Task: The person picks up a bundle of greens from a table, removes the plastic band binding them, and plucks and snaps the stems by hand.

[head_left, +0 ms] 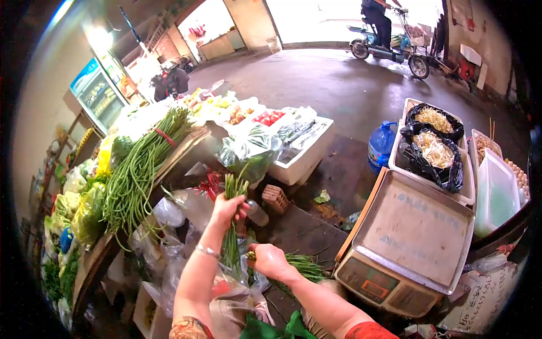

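My left hand (pixel 228 208) is closed around an upright bunch of thin green stalks (pixel 230 248). Their cut-looking tips poke out above the fist, and the rest hangs down below it. Lower and to the right, my right hand (pixel 269 261) is closed too, with a few pale stalk ends (pixel 250 255) showing at its finger side. More thin green stalks (pixel 305 266) spread out behind that wrist; whether they join the ends in the fingers is hidden. A clear plastic bag of greens (pixel 251 150) lies just beyond my left hand.
Long beans (pixel 149 152) tied with a red band lie on the stall at left. A weighing scale (pixel 409 226) stands at right, with bean sprouts (pixel 433 148) in black bags behind it. A blue water jug (pixel 382 146) and a brick (pixel 275 199) sit on the floor. A person rides a scooter (pixel 389 51) far off.
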`<state>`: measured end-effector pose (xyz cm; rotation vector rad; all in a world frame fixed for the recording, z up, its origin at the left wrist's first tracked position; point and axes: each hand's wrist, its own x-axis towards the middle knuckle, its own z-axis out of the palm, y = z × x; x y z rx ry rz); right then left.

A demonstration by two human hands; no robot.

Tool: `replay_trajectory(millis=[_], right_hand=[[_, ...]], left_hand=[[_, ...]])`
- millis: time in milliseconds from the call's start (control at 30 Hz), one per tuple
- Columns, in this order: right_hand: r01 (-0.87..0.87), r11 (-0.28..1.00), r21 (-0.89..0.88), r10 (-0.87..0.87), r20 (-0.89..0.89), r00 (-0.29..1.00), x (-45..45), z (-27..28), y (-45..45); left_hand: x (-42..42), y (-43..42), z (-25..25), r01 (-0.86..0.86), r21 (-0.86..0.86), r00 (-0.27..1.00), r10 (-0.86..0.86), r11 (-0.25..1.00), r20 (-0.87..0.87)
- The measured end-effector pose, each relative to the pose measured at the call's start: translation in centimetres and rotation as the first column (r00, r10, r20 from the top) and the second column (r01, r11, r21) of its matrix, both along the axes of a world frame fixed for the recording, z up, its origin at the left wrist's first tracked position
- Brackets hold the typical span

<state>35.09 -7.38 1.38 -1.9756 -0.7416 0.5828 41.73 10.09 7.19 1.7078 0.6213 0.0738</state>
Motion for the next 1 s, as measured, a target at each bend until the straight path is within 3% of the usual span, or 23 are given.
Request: replay_trajectory(millis=[133, 167, 200, 267, 633, 800, 1000], right_hand=[[-0.032, 0.999, 0.033, 0.028, 0.103, 0.994, 0.1, -1.3, 0.3], [0.006, 0.997, 0.076, -0.015, 0.120, 0.993, -0.1, -1.8, 0.4], [0.007, 0.997, 0.075, -0.016, 0.123, 0.992, 0.0, -1.8, 0.3], [0.017, 0.992, 0.122, -0.029, 0.093, 0.995, 0.1, -1.6, 0.0], [0.042, 0.986, 0.163, -0.054, 0.069, 0.996, 0.5, -1.3, -0.8], [0.062, 0.978, 0.198, -0.084, 0.104, 0.991, 0.5, -1.3, -1.0], [0.092, 0.985, 0.146, -0.098, 0.031, 0.995, 0.6, -1.4, -0.4]], left_hand=[[6.1, 0.9, 2.1, -0.044, -0.043, 0.995, 0.040, 0.998, -0.088], [7.1, 0.7, 2.8, -0.033, 0.019, 0.995, 0.034, 0.999, -0.095], [8.1, 0.4, 3.5, -0.019, 0.081, 0.994, 0.028, 0.997, -0.102], [10.1, 0.7, 3.7, -0.018, 0.036, 0.997, 0.020, 0.999, -0.076], [14.8, 0.5, 4.1, 0.027, 0.131, 0.997, -0.017, 0.991, -0.079], [13.4, 0.2, 3.6, 0.018, 0.170, 0.999, -0.009, 0.985, -0.052], [5.1, -1.9, 0.9, 0.146, 0.018, 0.988, -0.146, 0.989, 0.045]])
